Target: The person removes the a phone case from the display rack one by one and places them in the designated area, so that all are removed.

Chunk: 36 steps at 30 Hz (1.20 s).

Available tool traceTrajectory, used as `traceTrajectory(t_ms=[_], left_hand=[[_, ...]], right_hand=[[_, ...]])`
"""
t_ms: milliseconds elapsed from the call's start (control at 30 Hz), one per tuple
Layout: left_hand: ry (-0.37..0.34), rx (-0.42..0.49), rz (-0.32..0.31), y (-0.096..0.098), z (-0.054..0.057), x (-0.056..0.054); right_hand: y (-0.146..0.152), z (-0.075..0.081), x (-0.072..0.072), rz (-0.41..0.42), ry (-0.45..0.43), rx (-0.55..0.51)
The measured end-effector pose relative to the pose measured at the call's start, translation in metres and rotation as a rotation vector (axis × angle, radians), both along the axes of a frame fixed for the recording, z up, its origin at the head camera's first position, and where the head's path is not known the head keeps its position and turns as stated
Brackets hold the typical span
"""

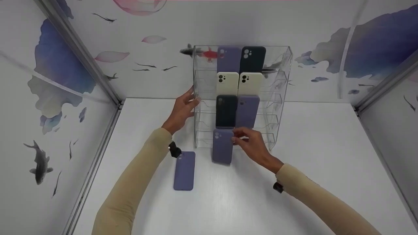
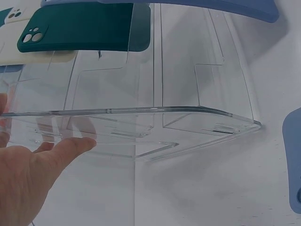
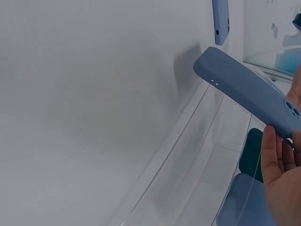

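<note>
Head view shows us a person's left hand [image 1: 181, 109], left of centre in the frame, laid against the left side of a clear rack [image 1: 274, 98] with its fingers spread and touching it. Near the centre of the frame, the right hand [image 1: 253, 142] has its grip pinching the upper right edge of a purple phone case [image 1: 222, 148] between thumb and fingertips. We find this case in front of the rack's lowest tiers, its camera holes at its upper left corner; whether it touches the rack we cannot tell. Right wrist view gives us the same case slanting across the right half of the frame, with the grip beside its camera holes.

Six more cases stand in the rack, two to a row. At the top centre of the frame we see an upper purple case [image 1: 228, 60] beside an upper dark green case [image 1: 253, 59]; below come a left cream case [image 1: 227, 85] and a right cream case [image 1: 250, 85], then a lower dark green case [image 1: 226, 111] and a lower purple case [image 1: 247, 111]. Left of the lower centre, a loose purple case [image 1: 184, 171] lies flat on the white worktop [image 1: 235, 202], its top end partly behind a small black device [image 1: 175, 150] at the cuff of a beige sleeve [image 1: 137, 176].
</note>
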<state>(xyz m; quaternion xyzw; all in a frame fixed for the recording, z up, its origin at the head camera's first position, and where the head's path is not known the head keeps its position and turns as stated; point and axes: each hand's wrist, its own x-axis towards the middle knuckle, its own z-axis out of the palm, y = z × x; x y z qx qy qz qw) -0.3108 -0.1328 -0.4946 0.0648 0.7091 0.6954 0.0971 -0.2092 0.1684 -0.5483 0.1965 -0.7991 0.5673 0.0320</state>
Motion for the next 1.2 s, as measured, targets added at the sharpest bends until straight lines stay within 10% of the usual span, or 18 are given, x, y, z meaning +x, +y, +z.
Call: traceTrajectory(t_ms=[1200], left_hand=[[0.006, 0.000, 0.023, 0.002, -0.002, 0.001]], right_hand=[[-0.025, -0.046, 0.014, -0.017, -0.116, 0.075]])
